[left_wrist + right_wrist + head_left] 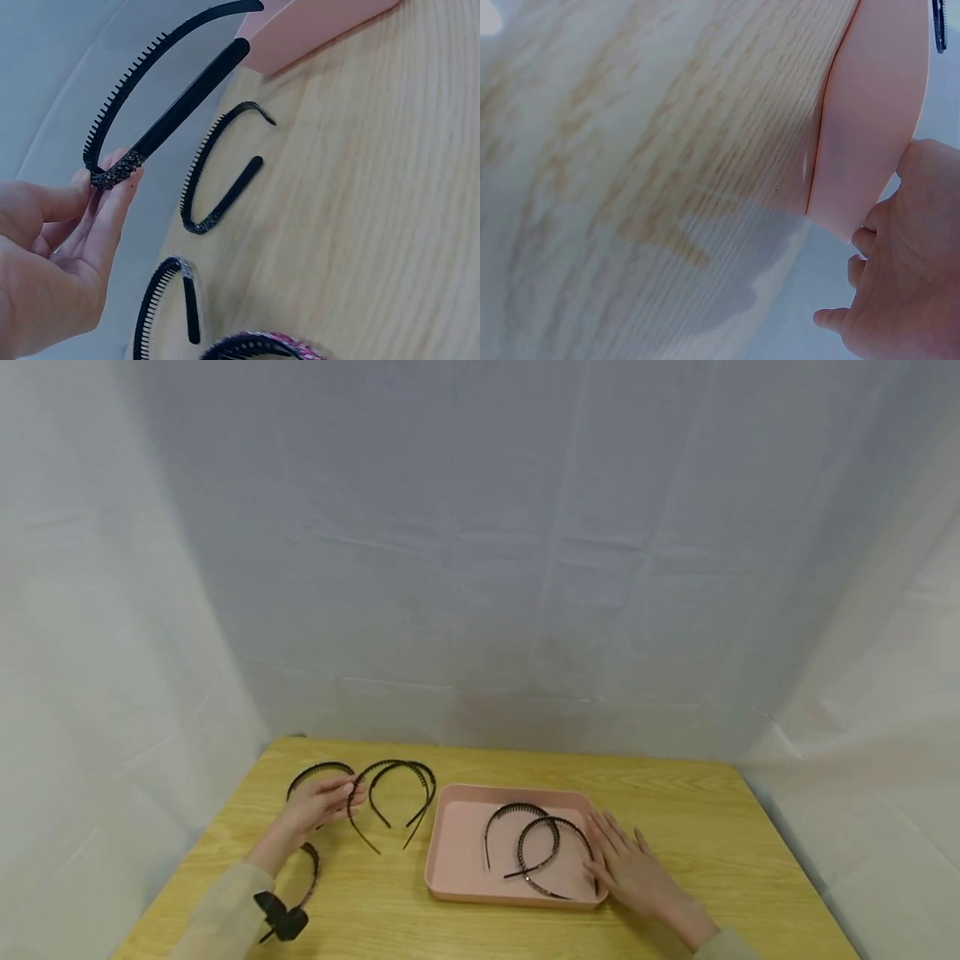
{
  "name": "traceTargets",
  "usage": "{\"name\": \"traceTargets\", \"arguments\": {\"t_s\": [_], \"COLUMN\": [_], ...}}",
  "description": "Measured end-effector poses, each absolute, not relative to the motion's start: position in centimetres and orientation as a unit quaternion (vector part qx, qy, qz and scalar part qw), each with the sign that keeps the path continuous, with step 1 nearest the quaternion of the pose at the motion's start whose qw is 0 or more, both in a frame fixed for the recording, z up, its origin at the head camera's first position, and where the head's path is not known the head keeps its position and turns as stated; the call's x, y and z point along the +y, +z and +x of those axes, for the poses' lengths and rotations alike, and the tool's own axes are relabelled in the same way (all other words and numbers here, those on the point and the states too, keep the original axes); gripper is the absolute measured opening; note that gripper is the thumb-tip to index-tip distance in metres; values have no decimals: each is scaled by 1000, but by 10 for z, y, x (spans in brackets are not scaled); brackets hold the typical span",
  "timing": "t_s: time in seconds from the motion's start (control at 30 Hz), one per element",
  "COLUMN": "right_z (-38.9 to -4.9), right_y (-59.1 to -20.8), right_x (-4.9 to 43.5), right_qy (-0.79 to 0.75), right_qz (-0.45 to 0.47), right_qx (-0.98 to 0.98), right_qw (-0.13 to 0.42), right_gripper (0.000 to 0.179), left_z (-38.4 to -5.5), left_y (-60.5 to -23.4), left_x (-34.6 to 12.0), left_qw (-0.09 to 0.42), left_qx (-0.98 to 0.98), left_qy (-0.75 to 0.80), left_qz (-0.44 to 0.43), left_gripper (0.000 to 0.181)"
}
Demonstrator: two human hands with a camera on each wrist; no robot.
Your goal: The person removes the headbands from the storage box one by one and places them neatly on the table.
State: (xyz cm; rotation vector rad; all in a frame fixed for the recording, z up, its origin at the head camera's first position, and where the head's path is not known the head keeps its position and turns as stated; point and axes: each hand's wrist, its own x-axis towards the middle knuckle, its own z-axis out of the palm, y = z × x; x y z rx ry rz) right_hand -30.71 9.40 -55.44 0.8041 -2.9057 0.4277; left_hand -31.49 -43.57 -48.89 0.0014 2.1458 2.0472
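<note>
My left hand (318,803) pinches a black toothed headband (196,91) at its glittery middle, holding it above the table with its two ends towards the tray. Below it lies another black headband (187,187). A third headband (191,307) with a pale sparkly band is nearest the left hand's wrist, beside one with pink-red decoration (289,343). Two black headbands overlap in the pink tray (465,868), one on the left (487,839) and one on the right (581,833). With fingers extended, my right hand (637,872) rests against the tray's right rim.
The yellow wood-grain table (675,785) carries everything. White sheeting (480,610) hangs behind the table and on both sides. A small black device (283,918) sits at the left wrist.
</note>
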Motion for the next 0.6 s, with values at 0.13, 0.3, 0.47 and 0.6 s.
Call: {"name": "traceTargets", "arguments": {"t_s": [0.13,0.3,0.47,0.6], "right_z": [-304,-301,-305,-308], "right_y": [-548,-541,-552,-557], "right_x": [92,90,94,97], "right_qy": [147,162,133,131], "right_qz": [267,269,266,270], "right_qx": [-951,-949,-953,-951], "right_qw": [42,27,50,73], "right_gripper": [65,65,65,65], "left_z": [-307,-298,-291,-287], "left_y": [-497,-507,-515,-520], "left_x": [-437,-437,-435,-435], "left_qw": [99,103,109,115], "left_qx": [713,705,703,717], "left_qy": [693,700,701,686], "left_qz": [-20,-41,-57,-57], "left_gripper": [55,54,55,53]}}
